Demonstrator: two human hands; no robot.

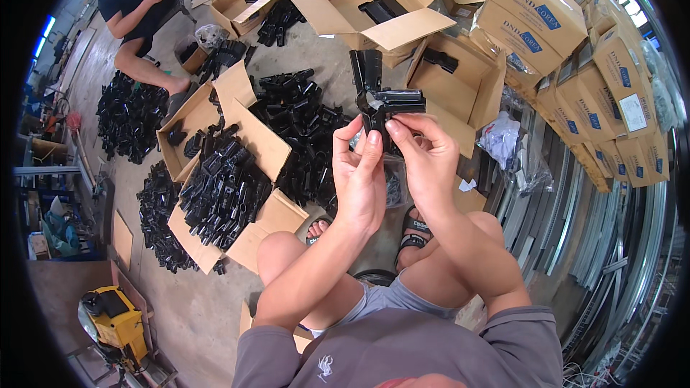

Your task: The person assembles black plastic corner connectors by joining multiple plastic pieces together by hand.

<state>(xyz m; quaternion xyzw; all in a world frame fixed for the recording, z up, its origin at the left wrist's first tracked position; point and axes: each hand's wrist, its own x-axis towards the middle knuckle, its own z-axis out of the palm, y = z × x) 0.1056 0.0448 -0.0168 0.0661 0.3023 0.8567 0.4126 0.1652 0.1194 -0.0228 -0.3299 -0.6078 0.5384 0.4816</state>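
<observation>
Up in front of me I hold a glossy black branched pipe joint [394, 101], with one arm pointing up and another to the right. My left hand [361, 176] grips its lower part between thumb and fingers. From the other side, my right hand [430, 154] pinches it just under the right-pointing arm. The fingers partly cover the joint's lower end. Beyond my left hand, a heap of similar black joints [287, 100] lies on the floor. Closer on the left, an open cardboard box [259, 136] overflows with more of them [223, 179].
Open cartons [402, 32] stand ahead, one [467, 90] just right of my hands. Stacked closed cartons [535, 18] rise at the right above long metal profiles [568, 223]. A co-worker [133, 0] sits at the far left holding a dark part. A yellow machine [118, 323] stands lower left.
</observation>
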